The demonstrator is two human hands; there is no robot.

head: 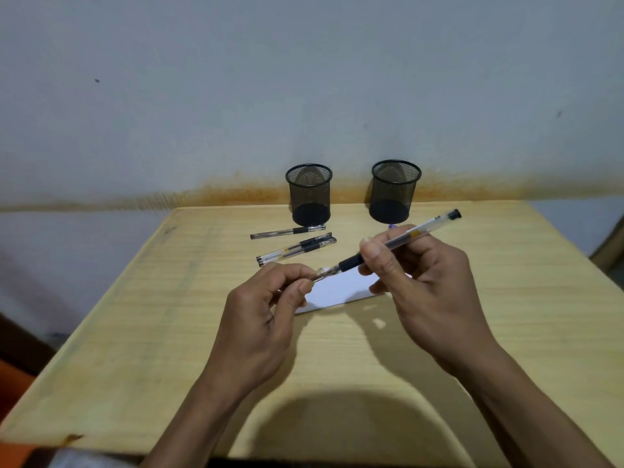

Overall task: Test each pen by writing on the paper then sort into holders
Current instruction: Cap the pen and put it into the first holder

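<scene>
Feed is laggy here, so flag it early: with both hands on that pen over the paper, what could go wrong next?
1. The left hand pinches the clear cap while the right hand grips the pen; once off, the small cap could slip away.
2. Both mesh holders look identical, so mis-sorting seems possible.
3. The paper is unheld and may slide during writing.
</scene>
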